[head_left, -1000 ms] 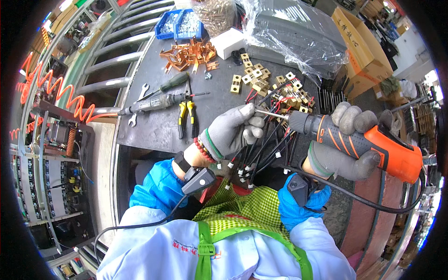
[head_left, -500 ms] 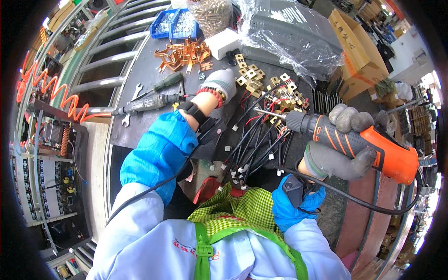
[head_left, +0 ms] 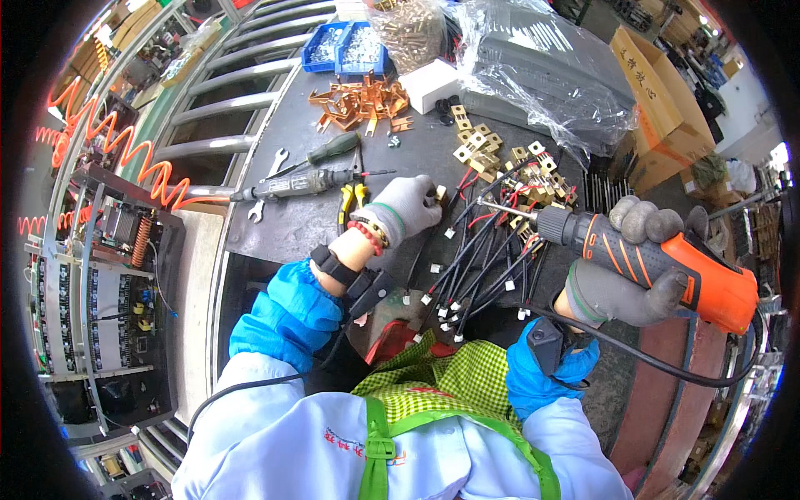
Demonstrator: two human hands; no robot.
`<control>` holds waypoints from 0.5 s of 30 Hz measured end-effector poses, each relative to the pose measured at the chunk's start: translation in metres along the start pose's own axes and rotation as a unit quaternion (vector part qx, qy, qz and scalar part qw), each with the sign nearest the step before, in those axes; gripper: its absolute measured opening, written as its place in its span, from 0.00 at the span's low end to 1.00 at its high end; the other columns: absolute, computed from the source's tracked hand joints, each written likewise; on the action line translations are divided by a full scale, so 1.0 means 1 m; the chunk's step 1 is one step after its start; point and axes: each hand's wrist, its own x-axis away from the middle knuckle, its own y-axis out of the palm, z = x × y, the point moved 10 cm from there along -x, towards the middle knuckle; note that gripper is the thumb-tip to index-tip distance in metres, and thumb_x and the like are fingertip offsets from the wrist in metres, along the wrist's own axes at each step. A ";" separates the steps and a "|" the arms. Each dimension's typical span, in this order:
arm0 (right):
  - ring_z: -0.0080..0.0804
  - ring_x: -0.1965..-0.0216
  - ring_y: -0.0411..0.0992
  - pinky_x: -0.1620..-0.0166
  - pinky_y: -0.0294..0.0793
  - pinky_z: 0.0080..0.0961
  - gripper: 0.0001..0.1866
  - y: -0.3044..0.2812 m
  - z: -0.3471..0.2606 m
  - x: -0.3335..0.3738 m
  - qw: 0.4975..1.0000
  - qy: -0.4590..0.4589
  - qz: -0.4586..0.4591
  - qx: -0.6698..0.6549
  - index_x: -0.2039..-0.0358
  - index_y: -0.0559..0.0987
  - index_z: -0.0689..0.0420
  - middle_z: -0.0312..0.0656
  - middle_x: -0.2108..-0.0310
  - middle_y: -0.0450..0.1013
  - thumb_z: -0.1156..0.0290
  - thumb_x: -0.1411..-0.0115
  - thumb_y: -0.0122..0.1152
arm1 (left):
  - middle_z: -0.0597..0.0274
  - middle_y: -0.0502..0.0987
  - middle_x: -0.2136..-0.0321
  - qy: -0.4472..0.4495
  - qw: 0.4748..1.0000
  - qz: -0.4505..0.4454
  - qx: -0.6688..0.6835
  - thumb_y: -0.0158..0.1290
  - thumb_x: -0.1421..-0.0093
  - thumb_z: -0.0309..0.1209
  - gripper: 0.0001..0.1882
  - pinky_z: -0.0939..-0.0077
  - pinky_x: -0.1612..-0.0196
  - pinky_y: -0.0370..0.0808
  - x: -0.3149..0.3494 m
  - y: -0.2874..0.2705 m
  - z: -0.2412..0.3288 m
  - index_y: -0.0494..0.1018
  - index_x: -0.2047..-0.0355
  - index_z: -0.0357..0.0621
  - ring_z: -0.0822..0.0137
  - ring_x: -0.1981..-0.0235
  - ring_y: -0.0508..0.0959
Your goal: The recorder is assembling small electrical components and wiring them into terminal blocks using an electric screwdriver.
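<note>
My right hand (head_left: pixel 637 258), in a grey glove, is wrapped round an orange and black power screwdriver (head_left: pixel 617 242). Its long bit points left, over the near edge of a heap of brass terminal blocks (head_left: pixel 479 150) with black and red wires (head_left: pixel 475 275). My left hand (head_left: pixel 408 207), also gloved, is closed just left of that heap. A small brass-coloured piece (head_left: pixel 441 193) shows at its fingertips; its exact shape is hidden. Yellow-handled pliers (head_left: pixel 352 200) lie beside the left hand, next to a grey air tool (head_left: pixel 300 183) and a green-handled screwdriver (head_left: pixel 333 148).
Copper brackets (head_left: pixel 362 102) lie in a pile farther back, behind them blue bins (head_left: pixel 343 48) of small metal parts. A white box (head_left: pixel 429 85), plastic-wrapped grey panels (head_left: pixel 542 71) and a cardboard box (head_left: pixel 662 100) stand at the back. Rollers (head_left: pixel 221 108) run along the left; a cable hangs from the power screwdriver.
My left hand has come back toward me, from beside the copper brackets to the left of the wired blocks, uncovering the pliers. The right hand keeps its hold; the whole view has shifted slightly.
</note>
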 end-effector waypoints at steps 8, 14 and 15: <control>0.33 0.73 0.72 0.70 0.70 0.31 0.37 0.011 0.005 0.005 0.999 0.025 -0.034 -0.004 0.42 0.61 0.61 0.46 0.64 0.75 0.54 0.46 0.61 | 0.43 0.79 0.65 -0.048 0.998 -0.042 -0.024 0.57 0.46 0.40 0.24 0.65 0.57 0.75 0.008 0.000 -0.005 0.71 0.55 0.35 0.52 0.62 0.80; 0.32 0.73 0.72 0.69 0.70 0.31 0.36 0.011 0.005 0.005 0.999 0.016 -0.026 -0.017 0.42 0.61 0.62 0.46 0.64 0.75 0.54 0.46 0.60 | 0.51 0.78 0.60 -0.061 0.775 -0.119 0.617 0.47 0.34 0.38 0.18 0.78 0.65 0.77 0.032 0.025 0.025 0.70 0.52 0.37 0.66 0.64 0.79; 0.32 0.74 0.72 0.70 0.70 0.31 0.36 0.012 0.006 0.005 0.999 0.020 -0.030 -0.012 0.42 0.61 0.62 0.46 0.65 0.75 0.53 0.45 0.59 | 0.51 0.78 0.60 -0.070 0.779 -0.118 0.612 0.47 0.34 0.38 0.18 0.78 0.65 0.77 0.037 0.030 0.028 0.70 0.52 0.37 0.66 0.64 0.79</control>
